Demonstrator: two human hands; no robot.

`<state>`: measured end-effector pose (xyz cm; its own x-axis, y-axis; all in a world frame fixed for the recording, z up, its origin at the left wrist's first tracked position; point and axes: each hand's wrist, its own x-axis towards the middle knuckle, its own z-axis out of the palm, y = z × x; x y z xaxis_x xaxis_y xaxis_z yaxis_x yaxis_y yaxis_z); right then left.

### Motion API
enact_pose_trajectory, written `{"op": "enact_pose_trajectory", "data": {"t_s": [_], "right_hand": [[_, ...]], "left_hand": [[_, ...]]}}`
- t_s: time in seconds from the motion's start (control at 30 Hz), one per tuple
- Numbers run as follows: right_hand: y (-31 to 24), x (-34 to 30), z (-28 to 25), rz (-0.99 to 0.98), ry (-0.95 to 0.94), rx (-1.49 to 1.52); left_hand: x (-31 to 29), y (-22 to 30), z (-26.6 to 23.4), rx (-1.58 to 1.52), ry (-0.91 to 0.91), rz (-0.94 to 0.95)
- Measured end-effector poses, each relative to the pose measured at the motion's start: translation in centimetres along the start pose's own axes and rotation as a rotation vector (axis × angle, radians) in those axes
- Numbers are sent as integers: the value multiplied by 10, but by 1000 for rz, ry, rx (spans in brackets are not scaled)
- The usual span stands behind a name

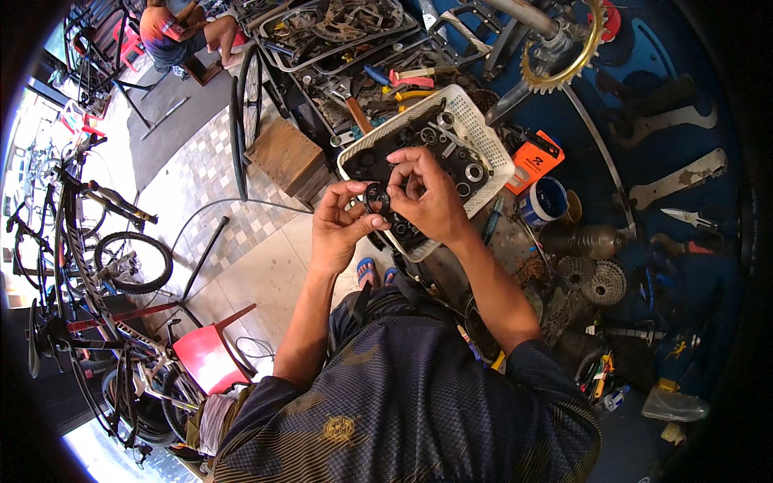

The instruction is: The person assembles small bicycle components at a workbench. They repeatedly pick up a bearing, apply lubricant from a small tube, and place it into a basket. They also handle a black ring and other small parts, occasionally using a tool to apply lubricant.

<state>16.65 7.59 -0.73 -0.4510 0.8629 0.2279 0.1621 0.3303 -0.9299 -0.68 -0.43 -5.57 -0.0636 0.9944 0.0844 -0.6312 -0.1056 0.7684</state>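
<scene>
A small black ring-shaped part (375,198) is held up between both hands, over the near left edge of a cream plastic basket (493,153). My left hand (342,217) grips its left side, thumb below and fingers above. On its right side, my right hand (427,193) pinches the ring's rim with thumb and forefinger, the other fingers curled. Inside the basket lie metal rings (473,171) and several dark round parts, partly hidden behind my right hand. The exact kind of the black ring cannot be made out.
Trays of tools and greasy parts (338,32) lie beyond the basket. A wooden box (286,157) stands to its left. At right are an orange box (535,161), a blue tub (544,201), sprocket cassettes (604,282) and a crank with a gold chainring (592,60). Bicycles (133,262) and a seated person (181,36) are left.
</scene>
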Motion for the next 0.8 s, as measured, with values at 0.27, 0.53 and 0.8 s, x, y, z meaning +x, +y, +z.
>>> {"op": "enact_pose_trajectory", "data": {"t_s": [0.27,0.53,0.8], "right_hand": [[-10,-5,10,-223,80,-323],[-17,-5,10,-138,45,-246],[-19,2,-8,59,-80,-28]], "left_hand": [[1,3,5,62,-54,39],[-1,5,6,159,-82,96],[-1,9,6,153,-137,93]]}}
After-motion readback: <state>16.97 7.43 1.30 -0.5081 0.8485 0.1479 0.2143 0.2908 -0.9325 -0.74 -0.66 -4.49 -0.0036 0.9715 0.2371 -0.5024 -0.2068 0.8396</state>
